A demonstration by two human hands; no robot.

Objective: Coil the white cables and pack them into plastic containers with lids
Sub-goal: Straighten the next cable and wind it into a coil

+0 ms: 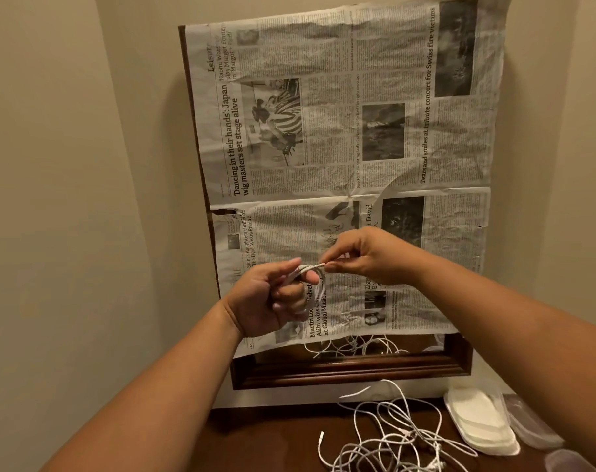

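A small coil of white cable (315, 279) hangs in the air in front of the newspaper. My left hand (272, 301) holds the coil's loops between thumb and fingers. My right hand (361, 257) pinches the cable's end at the top of the coil. Below, a loose tangle of white cables (395, 434) lies on the dark wooden tabletop (272, 437). A stack of plastic lids (477, 424) lies at the right of the tangle, and a clear plastic container (569, 463) shows at the bottom right edge, partly hidden by my right forearm.
A mirror in a dark wooden frame (351, 373) leans on the wall, mostly covered by taped newspaper (340, 148); its bare lower strip reflects the cables. Beige walls close in on the left and right.
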